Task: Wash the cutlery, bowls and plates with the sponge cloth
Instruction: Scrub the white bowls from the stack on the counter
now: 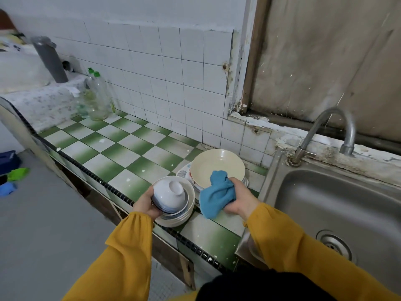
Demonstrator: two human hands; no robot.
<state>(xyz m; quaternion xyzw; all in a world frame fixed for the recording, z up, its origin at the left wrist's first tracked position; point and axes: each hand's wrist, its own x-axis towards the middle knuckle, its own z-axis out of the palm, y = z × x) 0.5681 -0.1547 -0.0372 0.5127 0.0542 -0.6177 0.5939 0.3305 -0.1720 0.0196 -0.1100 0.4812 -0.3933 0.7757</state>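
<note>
A white bowl with a blue band lies tilted on its side atop a stack of cream bowls near the counter's front edge. My left hand grips that bowl from the left. My right hand holds a bunched blue sponge cloth just right of the stack. Behind the cloth, a large cream plate sits on top of a patterned plate. No cutlery is visible.
A steel sink with a curved tap lies to the right. The green-and-white tiled counter stretches left to two clear bottles with green caps by the wall. A grey pipe stands at the back left.
</note>
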